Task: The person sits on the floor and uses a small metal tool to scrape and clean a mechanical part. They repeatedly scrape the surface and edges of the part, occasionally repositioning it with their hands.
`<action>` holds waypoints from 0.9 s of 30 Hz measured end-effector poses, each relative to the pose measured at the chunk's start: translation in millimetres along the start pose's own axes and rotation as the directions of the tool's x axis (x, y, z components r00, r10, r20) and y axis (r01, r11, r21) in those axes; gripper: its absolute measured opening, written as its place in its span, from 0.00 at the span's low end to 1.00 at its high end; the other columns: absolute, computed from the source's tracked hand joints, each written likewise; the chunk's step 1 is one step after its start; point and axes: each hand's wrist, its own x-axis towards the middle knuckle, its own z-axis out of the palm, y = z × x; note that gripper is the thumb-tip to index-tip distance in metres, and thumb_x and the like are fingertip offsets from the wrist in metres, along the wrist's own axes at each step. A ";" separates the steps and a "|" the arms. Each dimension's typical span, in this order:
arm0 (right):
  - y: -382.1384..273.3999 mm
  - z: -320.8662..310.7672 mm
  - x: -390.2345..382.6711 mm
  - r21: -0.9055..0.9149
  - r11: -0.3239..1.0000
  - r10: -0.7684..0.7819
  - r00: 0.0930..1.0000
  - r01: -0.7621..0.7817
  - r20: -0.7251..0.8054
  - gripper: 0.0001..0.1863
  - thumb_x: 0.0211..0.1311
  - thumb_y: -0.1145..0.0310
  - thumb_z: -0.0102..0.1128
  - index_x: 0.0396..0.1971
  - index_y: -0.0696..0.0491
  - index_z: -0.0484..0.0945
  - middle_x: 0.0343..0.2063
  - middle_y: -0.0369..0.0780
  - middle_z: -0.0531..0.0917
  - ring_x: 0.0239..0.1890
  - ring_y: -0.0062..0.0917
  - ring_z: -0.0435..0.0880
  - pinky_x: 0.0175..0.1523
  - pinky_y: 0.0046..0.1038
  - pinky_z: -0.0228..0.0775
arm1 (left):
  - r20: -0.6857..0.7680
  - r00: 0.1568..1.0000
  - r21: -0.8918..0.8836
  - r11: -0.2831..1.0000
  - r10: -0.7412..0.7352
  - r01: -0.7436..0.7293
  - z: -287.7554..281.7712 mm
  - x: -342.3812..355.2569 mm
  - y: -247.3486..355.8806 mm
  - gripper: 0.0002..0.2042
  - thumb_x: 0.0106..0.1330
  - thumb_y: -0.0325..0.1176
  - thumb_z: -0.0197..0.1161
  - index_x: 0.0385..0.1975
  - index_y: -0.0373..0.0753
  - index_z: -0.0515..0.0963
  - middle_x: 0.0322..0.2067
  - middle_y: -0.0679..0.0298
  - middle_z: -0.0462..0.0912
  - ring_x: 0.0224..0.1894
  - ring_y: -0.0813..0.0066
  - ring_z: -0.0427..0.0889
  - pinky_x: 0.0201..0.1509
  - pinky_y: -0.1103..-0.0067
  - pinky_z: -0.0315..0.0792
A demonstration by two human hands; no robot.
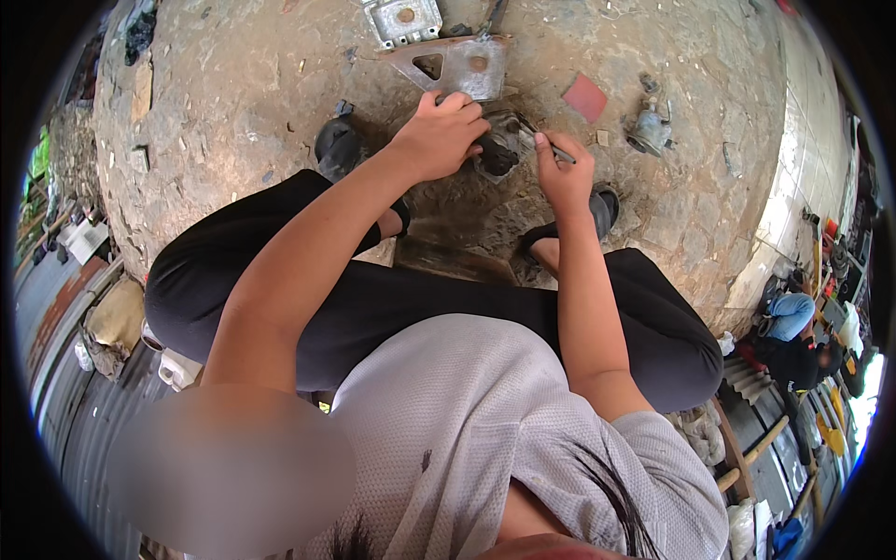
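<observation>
I squat over a dirty stone floor. My left hand (439,135) rests on top of a dark, greasy metal engine part (504,145) on the ground and holds it steady. My right hand (563,173) grips a thin metal tool (560,152), its tip at the right side of that part. Both forearms reach forward between my knees in black trousers. Most of the part is hidden under my left hand.
A grey metal bracket with a triangular hole (453,63) and a square cast plate (403,21) lie just beyond. A red tile piece (585,96) and a small carburettor-like part (649,131) lie right. Another person (793,341) crouches far right.
</observation>
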 end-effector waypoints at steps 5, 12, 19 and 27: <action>0.3 -4.0 3.3 0.039 0.995 -0.090 0.994 0.092 -0.063 0.09 0.68 0.65 0.72 0.34 0.56 0.88 0.33 0.47 0.89 0.35 0.46 0.89 0.40 0.39 0.80 | -0.035 0.999 -0.011 1.000 0.013 -0.013 4.4 3.8 5.0 0.16 0.71 0.43 0.67 0.55 0.47 0.81 0.50 0.67 0.77 0.64 0.65 0.72 0.70 0.53 0.65; -5.2 -5.2 2.6 -0.020 1.000 -0.024 0.998 0.023 -0.053 0.11 0.68 0.63 0.72 0.34 0.56 0.88 0.33 0.48 0.89 0.35 0.47 0.88 0.41 0.40 0.80 | -0.008 1.000 0.000 1.000 0.003 -0.003 0.3 2.2 4.4 0.16 0.71 0.43 0.67 0.55 0.46 0.81 0.50 0.67 0.77 0.64 0.65 0.72 0.70 0.53 0.64; 2.9 2.6 0.1 -0.039 0.997 -0.072 0.996 0.070 -0.056 0.12 0.68 0.62 0.74 0.33 0.56 0.88 0.33 0.47 0.90 0.36 0.47 0.89 0.42 0.40 0.81 | 0.008 1.000 0.006 1.000 0.000 0.000 -0.1 1.4 2.4 0.16 0.72 0.43 0.67 0.55 0.47 0.81 0.51 0.67 0.77 0.65 0.65 0.71 0.71 0.53 0.64; 2.6 4.9 0.2 -0.067 0.992 -0.112 0.992 0.108 -0.062 0.11 0.67 0.62 0.74 0.33 0.55 0.89 0.33 0.45 0.90 0.35 0.45 0.89 0.41 0.38 0.81 | -0.008 1.000 0.008 1.000 0.000 0.000 -0.2 0.1 0.1 0.16 0.72 0.43 0.67 0.56 0.47 0.81 0.51 0.67 0.77 0.65 0.65 0.71 0.72 0.53 0.63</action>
